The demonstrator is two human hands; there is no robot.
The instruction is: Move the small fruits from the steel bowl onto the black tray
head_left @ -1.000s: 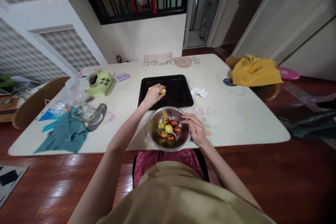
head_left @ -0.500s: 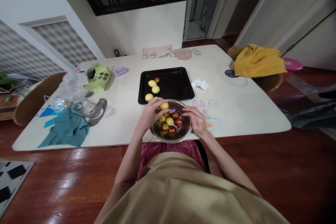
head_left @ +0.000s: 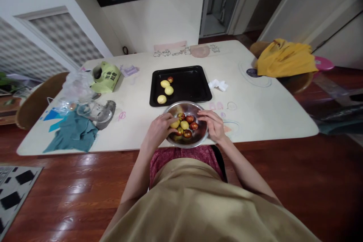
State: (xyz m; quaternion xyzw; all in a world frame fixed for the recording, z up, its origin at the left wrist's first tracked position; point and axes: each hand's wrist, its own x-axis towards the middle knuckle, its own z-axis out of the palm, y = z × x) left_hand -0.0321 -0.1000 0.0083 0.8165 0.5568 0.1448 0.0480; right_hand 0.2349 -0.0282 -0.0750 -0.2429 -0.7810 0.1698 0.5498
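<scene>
Near the table's front edge sits a shiny metal bowl (head_left: 200, 136) with several small round fruits in it, some yellow and some mottled red-brown. My left hand (head_left: 159, 129) reaches over the bowl's left rim, its fingers and thumb closed around a yellow fruit (head_left: 175, 124) low inside. On the right side, my right hand (head_left: 215, 125) grips the bowl, fingertips over the rim. Just beyond the bowl lies a black baking tray (head_left: 190, 85). Three yellow fruits (head_left: 169, 90) and one red-brown fruit (head_left: 170, 79) rest in its left part.
Crumpled white tissue (head_left: 218, 84) lies right of the tray. At the left are a green bag (head_left: 106, 77), clear plastic (head_left: 76, 87) and a teal cloth (head_left: 72, 132). A yellow cloth (head_left: 286, 58) drapes a chair at the right.
My left hand has moved from the bowl's far-left rim down and nearer, lowering a yellow fruit among the others. The right hand stays at the rim. The whole view has shifted slightly.
</scene>
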